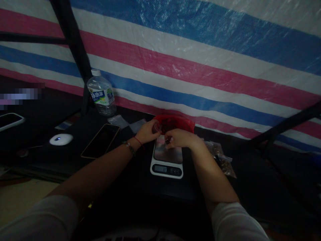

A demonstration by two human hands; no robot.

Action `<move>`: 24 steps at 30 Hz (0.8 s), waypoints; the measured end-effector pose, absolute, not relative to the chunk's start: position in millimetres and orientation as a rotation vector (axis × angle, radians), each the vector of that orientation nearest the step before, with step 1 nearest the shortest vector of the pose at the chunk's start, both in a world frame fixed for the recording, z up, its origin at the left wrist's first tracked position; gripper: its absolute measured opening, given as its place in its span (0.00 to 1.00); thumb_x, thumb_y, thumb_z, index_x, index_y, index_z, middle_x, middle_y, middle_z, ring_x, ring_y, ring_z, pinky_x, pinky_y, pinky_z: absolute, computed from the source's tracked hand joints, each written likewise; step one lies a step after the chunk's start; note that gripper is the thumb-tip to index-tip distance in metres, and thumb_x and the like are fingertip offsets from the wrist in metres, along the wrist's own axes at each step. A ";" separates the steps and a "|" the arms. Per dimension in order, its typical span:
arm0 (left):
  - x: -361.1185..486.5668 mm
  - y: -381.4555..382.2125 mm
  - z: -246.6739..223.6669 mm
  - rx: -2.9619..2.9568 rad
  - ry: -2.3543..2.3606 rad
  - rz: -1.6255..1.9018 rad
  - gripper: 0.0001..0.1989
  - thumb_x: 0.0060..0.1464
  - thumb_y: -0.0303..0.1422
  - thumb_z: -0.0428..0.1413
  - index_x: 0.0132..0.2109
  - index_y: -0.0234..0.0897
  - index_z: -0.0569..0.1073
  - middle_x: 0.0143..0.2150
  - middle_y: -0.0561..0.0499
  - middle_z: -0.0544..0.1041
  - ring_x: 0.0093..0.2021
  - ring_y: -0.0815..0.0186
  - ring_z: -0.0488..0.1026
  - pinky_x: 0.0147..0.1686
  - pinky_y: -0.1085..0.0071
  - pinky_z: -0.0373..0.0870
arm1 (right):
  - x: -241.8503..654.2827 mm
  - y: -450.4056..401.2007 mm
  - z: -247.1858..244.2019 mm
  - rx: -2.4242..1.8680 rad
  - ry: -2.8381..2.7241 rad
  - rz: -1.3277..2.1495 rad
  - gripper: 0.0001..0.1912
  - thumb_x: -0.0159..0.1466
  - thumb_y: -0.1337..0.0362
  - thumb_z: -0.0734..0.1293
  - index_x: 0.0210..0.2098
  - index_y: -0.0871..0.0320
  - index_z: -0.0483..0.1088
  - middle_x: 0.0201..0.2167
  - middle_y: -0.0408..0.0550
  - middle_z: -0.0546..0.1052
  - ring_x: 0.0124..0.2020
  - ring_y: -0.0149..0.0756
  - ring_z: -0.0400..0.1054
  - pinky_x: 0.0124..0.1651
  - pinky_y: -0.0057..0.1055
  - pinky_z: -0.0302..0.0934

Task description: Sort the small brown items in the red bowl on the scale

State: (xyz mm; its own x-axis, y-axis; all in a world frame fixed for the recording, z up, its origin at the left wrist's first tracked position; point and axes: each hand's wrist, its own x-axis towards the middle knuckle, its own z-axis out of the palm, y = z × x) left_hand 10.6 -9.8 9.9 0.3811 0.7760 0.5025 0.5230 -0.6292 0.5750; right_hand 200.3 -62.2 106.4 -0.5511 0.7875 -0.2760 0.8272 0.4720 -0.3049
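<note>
A white digital scale [167, 169] with a shiny metal plate sits on the black table, its small display facing me. Behind it is a red bag or container [187, 124] with dark contents. My left hand [147, 131] is closed round a small clear cup-like item [156, 127] at the scale's rear left edge. Over the plate, my right hand [178, 138] has its fingers pinched together; a small dark thing shows at the fingertips, too small to name.
Left of the scale lie a dark phone [101, 140], clear plastic bags [117, 121] and a white rounded device [61, 139]. A large clear bottle [101, 93] stands behind them. Filled small bags [227, 166] lie at right. Another phone [10, 121] is far left.
</note>
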 end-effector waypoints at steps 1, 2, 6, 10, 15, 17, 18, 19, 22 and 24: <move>10.6 -10.1 10.5 2.326 1.134 1.107 0.21 0.49 0.35 0.57 0.51 0.34 0.68 0.46 0.45 0.77 0.44 0.58 0.75 0.46 0.62 0.72 | 200.1 -63.1 107.8 1.428 2.645 -0.618 0.12 0.54 0.62 0.72 0.38 0.57 0.76 0.36 0.47 0.79 0.35 0.37 0.72 0.34 0.27 0.59; 10.5 -10.3 11.0 2.328 1.129 1.108 0.21 0.49 0.35 0.57 0.51 0.34 0.68 0.46 0.44 0.77 0.44 0.58 0.75 0.46 0.62 0.72 | 200.5 -63.8 109.5 1.406 2.685 -0.627 0.12 0.54 0.63 0.71 0.39 0.57 0.76 0.36 0.47 0.79 0.36 0.37 0.72 0.35 0.27 0.59; 10.3 -9.5 10.1 2.334 1.115 1.099 0.23 0.49 0.35 0.58 0.52 0.35 0.68 0.47 0.45 0.77 0.45 0.58 0.75 0.46 0.62 0.72 | 205.0 -63.6 113.4 1.365 2.749 -0.647 0.13 0.54 0.67 0.70 0.41 0.57 0.77 0.38 0.47 0.79 0.37 0.36 0.72 0.37 0.26 0.60; 10.2 -8.4 7.8 2.334 1.123 1.102 0.21 0.49 0.35 0.58 0.51 0.36 0.68 0.46 0.46 0.77 0.45 0.58 0.75 0.46 0.62 0.71 | 204.5 -62.1 110.2 1.400 2.711 -0.629 0.14 0.54 0.66 0.71 0.40 0.56 0.77 0.37 0.46 0.80 0.36 0.37 0.72 0.36 0.27 0.61; 10.6 -8.8 7.9 2.320 1.126 1.117 0.20 0.49 0.34 0.58 0.50 0.36 0.68 0.45 0.46 0.77 0.45 0.58 0.75 0.46 0.61 0.71 | 203.8 -62.1 106.1 1.384 2.628 -0.699 0.17 0.54 0.62 0.72 0.44 0.55 0.76 0.40 0.47 0.80 0.38 0.38 0.73 0.37 0.28 0.62; 10.5 -9.1 8.4 2.319 1.134 1.109 0.20 0.49 0.34 0.57 0.50 0.36 0.68 0.44 0.46 0.77 0.44 0.58 0.75 0.46 0.61 0.71 | 207.7 -60.9 107.2 1.362 2.636 -0.760 0.15 0.59 0.59 0.69 0.45 0.55 0.76 0.41 0.47 0.80 0.38 0.38 0.73 0.38 0.29 0.63; 10.3 -9.1 8.5 2.321 1.136 1.102 0.20 0.49 0.35 0.58 0.49 0.36 0.68 0.44 0.46 0.77 0.44 0.58 0.75 0.46 0.61 0.71 | 210.2 -59.7 108.3 1.361 2.676 -0.785 0.14 0.61 0.59 0.67 0.45 0.56 0.76 0.41 0.47 0.79 0.39 0.37 0.73 0.40 0.29 0.63; 10.2 -9.0 8.4 2.322 1.137 1.098 0.19 0.48 0.35 0.58 0.49 0.36 0.69 0.44 0.46 0.77 0.44 0.58 0.75 0.46 0.61 0.71 | 212.5 -58.2 109.5 1.377 2.735 -0.794 0.13 0.64 0.59 0.65 0.45 0.56 0.76 0.42 0.48 0.79 0.40 0.36 0.72 0.42 0.30 0.63; 10.1 -8.1 7.0 2.336 1.123 1.102 0.19 0.49 0.35 0.58 0.49 0.36 0.68 0.45 0.46 0.76 0.44 0.58 0.75 0.46 0.61 0.71 | 214.8 -51.9 110.7 1.492 2.934 -0.714 0.13 0.66 0.65 0.61 0.45 0.57 0.75 0.44 0.48 0.78 0.44 0.36 0.70 0.49 0.31 0.61; 10.9 -8.0 6.1 2.349 1.121 1.105 0.19 0.49 0.35 0.57 0.49 0.36 0.68 0.45 0.46 0.76 0.44 0.58 0.75 0.46 0.62 0.71 | 210.7 -47.1 106.6 1.534 3.026 -0.642 0.13 0.66 0.69 0.60 0.44 0.58 0.75 0.44 0.48 0.77 0.45 0.36 0.69 0.52 0.33 0.60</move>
State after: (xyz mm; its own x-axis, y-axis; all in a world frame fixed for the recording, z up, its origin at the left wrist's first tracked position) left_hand 10.9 -8.0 6.1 0.3952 0.7634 0.5109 0.5222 -0.6443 0.5587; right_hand 210.7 -47.1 106.6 -0.5665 0.8170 0.1073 0.7030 0.5471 -0.4543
